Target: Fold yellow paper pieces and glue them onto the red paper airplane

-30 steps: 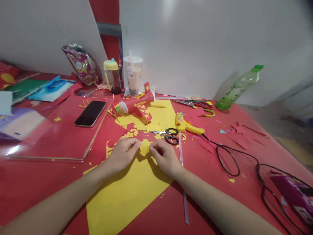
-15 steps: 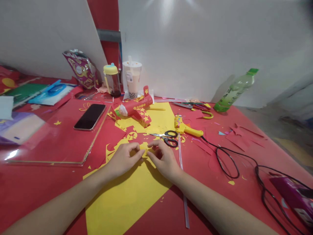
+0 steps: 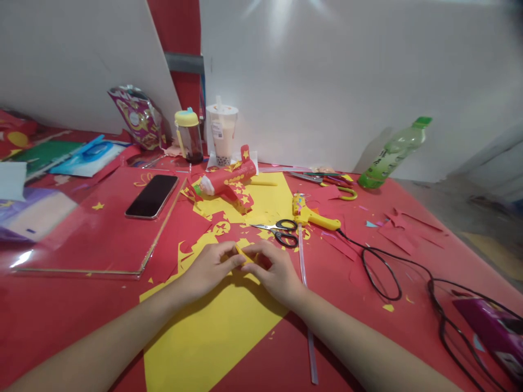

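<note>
A small yellow paper piece [image 3: 242, 252] is pinched between the fingertips of my left hand [image 3: 212, 268] and my right hand [image 3: 278, 272], which almost touch each other. Both hands are closed on it above a large yellow sheet [image 3: 208, 332] lying on the red table. Behind my fingers lie scissors [image 3: 281, 231] with black handles, their blades pointing left. A yellow glue gun [image 3: 316, 218] with a clear stick rests to the right of them. Further back is a red paper tube [image 3: 231, 178] decorated with yellow stars, on more yellow paper.
A phone [image 3: 151, 196] lies on a clear-covered red board [image 3: 102, 239] at the left. Along the back stand a snack bag [image 3: 139, 117], a yellow-lidded bottle [image 3: 190, 136], a milk tea cup [image 3: 223, 133] and a green bottle [image 3: 394, 155]. A black cable [image 3: 382, 250] loops at the right.
My hands have come closer together, and the yellow piece between them now stands tilted up, where it lay flatter before.
</note>
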{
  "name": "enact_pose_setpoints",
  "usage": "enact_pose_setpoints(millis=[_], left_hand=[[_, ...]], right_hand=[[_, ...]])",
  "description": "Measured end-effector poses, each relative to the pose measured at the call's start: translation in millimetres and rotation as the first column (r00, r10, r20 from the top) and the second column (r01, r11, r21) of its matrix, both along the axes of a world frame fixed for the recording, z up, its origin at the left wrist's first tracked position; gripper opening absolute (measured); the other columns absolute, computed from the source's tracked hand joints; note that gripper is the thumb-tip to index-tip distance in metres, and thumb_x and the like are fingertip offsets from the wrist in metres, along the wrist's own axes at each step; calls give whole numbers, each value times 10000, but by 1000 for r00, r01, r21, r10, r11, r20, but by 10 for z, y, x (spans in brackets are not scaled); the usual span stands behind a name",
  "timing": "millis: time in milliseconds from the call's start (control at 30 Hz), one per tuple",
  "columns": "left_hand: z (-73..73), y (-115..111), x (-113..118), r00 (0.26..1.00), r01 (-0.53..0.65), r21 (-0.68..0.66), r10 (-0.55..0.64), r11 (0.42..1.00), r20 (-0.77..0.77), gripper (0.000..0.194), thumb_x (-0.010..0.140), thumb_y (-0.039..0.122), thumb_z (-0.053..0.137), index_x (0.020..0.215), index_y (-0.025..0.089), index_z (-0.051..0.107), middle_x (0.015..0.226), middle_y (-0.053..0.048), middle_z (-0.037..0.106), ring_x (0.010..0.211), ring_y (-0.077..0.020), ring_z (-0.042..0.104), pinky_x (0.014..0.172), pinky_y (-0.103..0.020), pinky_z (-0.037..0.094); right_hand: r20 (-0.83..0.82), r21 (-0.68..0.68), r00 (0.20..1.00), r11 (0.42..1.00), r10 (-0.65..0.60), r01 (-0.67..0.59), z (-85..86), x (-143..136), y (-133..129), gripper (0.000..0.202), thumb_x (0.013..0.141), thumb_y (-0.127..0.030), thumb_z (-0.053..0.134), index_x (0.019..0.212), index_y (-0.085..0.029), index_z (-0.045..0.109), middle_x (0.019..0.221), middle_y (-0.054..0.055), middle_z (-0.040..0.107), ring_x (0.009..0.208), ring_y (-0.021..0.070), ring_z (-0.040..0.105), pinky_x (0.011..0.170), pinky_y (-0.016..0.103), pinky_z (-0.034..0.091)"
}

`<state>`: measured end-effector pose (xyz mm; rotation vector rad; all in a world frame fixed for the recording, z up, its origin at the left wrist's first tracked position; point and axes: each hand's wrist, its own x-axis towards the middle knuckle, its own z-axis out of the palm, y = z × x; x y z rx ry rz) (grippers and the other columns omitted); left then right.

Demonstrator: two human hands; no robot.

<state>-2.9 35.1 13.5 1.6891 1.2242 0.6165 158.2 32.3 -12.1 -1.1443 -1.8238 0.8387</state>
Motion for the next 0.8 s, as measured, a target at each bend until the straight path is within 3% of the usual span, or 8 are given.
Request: enact_pose_setpoints(millis=[133, 300, 400, 500, 700, 800], left_hand=[[7, 6, -8, 1000, -9, -6, 9, 1000, 13, 249, 762, 376, 473, 651, 160, 528, 639, 2, 572, 610, -132, 511, 588, -250, 378], [14, 1, -7, 1000, -13, 57, 14, 998, -27, 204, 765, 326, 474, 644, 171, 530, 636, 12, 572, 626, -137, 521, 605, -256, 387], [16, -2, 0, 998, -5, 114, 12, 993, -54, 211, 787, 308, 448, 638, 175, 516, 633, 15, 567, 624, -135, 524, 605, -254, 389], [16, -2, 14, 993, 2, 204, 22, 979, -114, 235, 810, 304, 408, 631, 176, 491, 610, 19, 544, 592, -127, 505, 591, -250, 386], [18, -5, 23, 980, -49, 301, 104, 952, -168, 142, 782, 217, 417, 680, 172, 504, 664, 1, 573, 635, -134, 524, 618, -257, 406], [-1, 4, 11, 976, -62, 341, 128, 938, -175, 86, 748, 209, 472, 748, 170, 549, 732, -15, 615, 695, -152, 549, 676, -286, 419]], right_hand=[[-68, -154, 997, 988, -22, 11, 17, -1, 12, 143, 655, -221, 654, 788, -180, 619, 710, 14, 627, 537, 91, 478, 513, 225, 397], [-183, -251, 983, 967, -8, -39, 19, -6, 21, 186, 658, -299, 634, 793, -177, 597, 703, 4, 611, 509, 78, 463, 487, 215, 388], [-230, -247, 973, 967, 10, -68, 14, 5, 28, 156, 733, -320, 538, 778, -176, 575, 664, 0, 582, 530, 90, 484, 502, 223, 400], [-202, -204, 979, 979, -29, -13, 5, 19, 30, 185, 786, -317, 456, 695, -180, 540, 571, -21, 509, 504, 89, 454, 484, 218, 387], [-269, -279, 959, 960, -87, 9, -3, 9, 29, 84, 737, -268, 491, 734, -185, 479, 560, -37, 489, 500, 94, 472, 499, 224, 398], [-225, -283, 971, 959, -82, 15, -6, 3, 39, 76, 735, -251, 488, 710, -180, 491, 588, -22, 508, 534, 103, 491, 528, 238, 404]])
